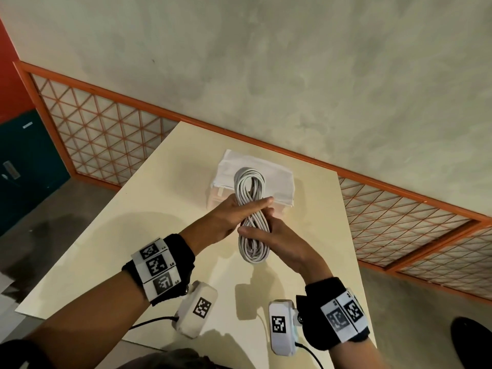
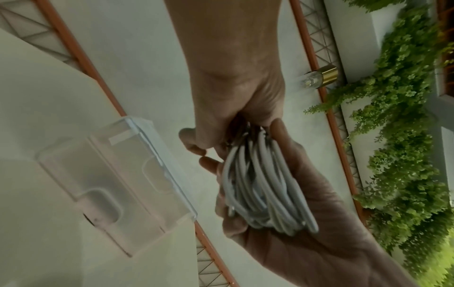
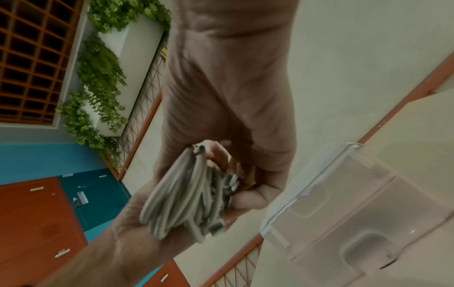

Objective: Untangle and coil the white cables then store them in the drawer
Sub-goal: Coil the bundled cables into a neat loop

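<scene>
1. One coil of white cables (image 1: 250, 217) looks done, held above the bench (image 1: 133, 235).
2. Both grips clamp its middle: left hand (image 1: 234, 217), right hand (image 1: 282, 241).
3. Drawer (image 1: 279, 182) storage remains.

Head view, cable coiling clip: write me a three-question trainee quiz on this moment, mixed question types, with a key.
1. True or false: the white cable bundle lies flat on the table.
2. Multiple choice: which holds the bundle? A) the left hand alone B) the right hand alone C) both hands
3. Fill in: the translucent plastic drawer box stands on the table, ____ the hands from the person.

Key: 1 false, it is held above the table; 2 C; 3 beyond.
</scene>
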Action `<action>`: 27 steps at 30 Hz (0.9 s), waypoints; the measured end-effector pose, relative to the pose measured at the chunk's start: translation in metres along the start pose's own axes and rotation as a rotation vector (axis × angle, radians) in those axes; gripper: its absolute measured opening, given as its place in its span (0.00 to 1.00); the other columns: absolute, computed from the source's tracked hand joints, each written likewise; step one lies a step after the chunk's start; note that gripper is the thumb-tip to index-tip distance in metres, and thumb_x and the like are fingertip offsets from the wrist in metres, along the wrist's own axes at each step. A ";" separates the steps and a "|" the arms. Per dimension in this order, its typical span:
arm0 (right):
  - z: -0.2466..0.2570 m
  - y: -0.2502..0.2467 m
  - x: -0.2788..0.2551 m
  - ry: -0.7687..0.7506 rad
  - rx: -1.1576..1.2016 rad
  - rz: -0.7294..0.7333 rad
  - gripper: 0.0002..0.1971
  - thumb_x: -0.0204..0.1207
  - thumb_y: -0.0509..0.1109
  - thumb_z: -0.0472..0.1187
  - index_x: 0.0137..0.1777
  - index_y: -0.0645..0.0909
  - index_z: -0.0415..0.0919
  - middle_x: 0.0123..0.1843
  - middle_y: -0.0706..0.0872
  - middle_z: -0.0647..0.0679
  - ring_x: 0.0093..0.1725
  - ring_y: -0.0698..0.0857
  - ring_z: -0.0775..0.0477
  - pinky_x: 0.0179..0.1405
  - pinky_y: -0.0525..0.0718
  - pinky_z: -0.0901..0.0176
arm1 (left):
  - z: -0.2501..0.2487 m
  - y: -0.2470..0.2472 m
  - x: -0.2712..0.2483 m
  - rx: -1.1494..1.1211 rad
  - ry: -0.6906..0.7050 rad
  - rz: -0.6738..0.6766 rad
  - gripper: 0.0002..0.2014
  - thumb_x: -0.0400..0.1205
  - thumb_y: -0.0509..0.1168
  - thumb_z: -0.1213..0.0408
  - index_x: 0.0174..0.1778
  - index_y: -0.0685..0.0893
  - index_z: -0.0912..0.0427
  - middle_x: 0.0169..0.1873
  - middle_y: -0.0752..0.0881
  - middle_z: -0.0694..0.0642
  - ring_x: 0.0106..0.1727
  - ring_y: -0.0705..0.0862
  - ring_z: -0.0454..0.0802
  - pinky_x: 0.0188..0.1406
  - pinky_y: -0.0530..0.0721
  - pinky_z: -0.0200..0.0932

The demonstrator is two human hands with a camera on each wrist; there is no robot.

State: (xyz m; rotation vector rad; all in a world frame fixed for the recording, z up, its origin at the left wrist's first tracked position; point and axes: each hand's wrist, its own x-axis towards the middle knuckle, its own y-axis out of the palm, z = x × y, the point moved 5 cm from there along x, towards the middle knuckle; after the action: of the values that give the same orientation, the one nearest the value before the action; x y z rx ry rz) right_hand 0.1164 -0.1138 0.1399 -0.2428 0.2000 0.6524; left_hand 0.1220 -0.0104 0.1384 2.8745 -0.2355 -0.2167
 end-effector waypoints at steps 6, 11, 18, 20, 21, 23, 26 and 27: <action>-0.001 -0.002 -0.001 0.024 -0.070 -0.005 0.24 0.68 0.74 0.43 0.65 0.79 0.45 0.53 0.88 0.53 0.54 0.86 0.56 0.52 0.82 0.62 | -0.001 0.000 -0.001 0.021 0.013 0.005 0.12 0.74 0.74 0.66 0.53 0.89 0.63 0.55 0.90 0.61 0.58 0.88 0.50 0.54 0.86 0.38; -0.004 0.004 0.002 0.012 0.019 -0.064 0.14 0.65 0.68 0.31 0.52 0.82 0.31 0.44 0.88 0.36 0.46 0.89 0.38 0.51 0.87 0.41 | -0.003 0.011 0.001 0.136 0.000 0.063 0.14 0.70 0.77 0.67 0.52 0.89 0.61 0.48 0.92 0.54 0.51 0.90 0.46 0.53 0.85 0.41; 0.001 0.007 0.002 0.044 0.111 -0.133 0.05 0.73 0.72 0.33 0.47 0.81 0.34 0.27 0.84 0.44 0.27 0.85 0.48 0.30 0.84 0.59 | -0.011 0.010 0.004 0.227 -0.018 0.104 0.19 0.74 0.74 0.54 0.56 0.87 0.61 0.54 0.90 0.62 0.60 0.87 0.53 0.68 0.81 0.51; 0.002 0.004 0.002 0.049 0.067 -0.151 0.04 0.74 0.72 0.32 0.46 0.81 0.36 0.24 0.84 0.49 0.26 0.84 0.52 0.28 0.82 0.62 | -0.011 0.011 0.005 0.222 -0.027 0.112 0.19 0.74 0.74 0.54 0.58 0.87 0.60 0.55 0.90 0.59 0.60 0.87 0.50 0.69 0.80 0.50; 0.001 0.002 0.002 0.058 0.044 -0.160 0.04 0.73 0.72 0.31 0.46 0.80 0.36 0.24 0.83 0.50 0.26 0.84 0.52 0.31 0.83 0.60 | -0.011 0.011 0.005 0.219 -0.030 0.112 0.21 0.72 0.75 0.53 0.58 0.87 0.59 0.55 0.90 0.58 0.60 0.87 0.50 0.69 0.80 0.51; -0.001 0.001 0.003 0.085 0.017 -0.170 0.04 0.72 0.71 0.30 0.45 0.80 0.35 0.28 0.84 0.45 0.32 0.86 0.46 0.38 0.86 0.51 | -0.008 0.011 0.007 0.229 -0.027 0.101 0.24 0.68 0.76 0.49 0.56 0.87 0.59 0.55 0.90 0.59 0.60 0.87 0.52 0.70 0.79 0.55; 0.000 0.005 0.001 0.083 0.029 -0.141 0.08 0.74 0.68 0.27 0.52 0.82 0.33 0.39 0.88 0.41 0.40 0.90 0.42 0.39 0.88 0.54 | -0.004 0.011 0.009 0.262 -0.032 0.065 0.33 0.60 0.77 0.38 0.55 0.87 0.58 0.53 0.89 0.64 0.60 0.85 0.64 0.68 0.79 0.58; 0.001 0.007 0.001 0.076 0.026 -0.135 0.08 0.74 0.67 0.28 0.52 0.82 0.34 0.39 0.89 0.43 0.38 0.90 0.43 0.36 0.87 0.56 | -0.004 0.011 0.009 0.248 -0.032 0.051 0.35 0.58 0.76 0.37 0.55 0.87 0.58 0.53 0.90 0.65 0.60 0.86 0.64 0.64 0.81 0.54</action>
State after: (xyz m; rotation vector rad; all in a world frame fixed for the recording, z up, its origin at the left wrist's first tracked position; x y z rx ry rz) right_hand 0.1127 -0.1080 0.1394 -0.2541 0.2621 0.5072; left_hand 0.1295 -0.0212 0.1441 3.1070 -0.3651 -0.2392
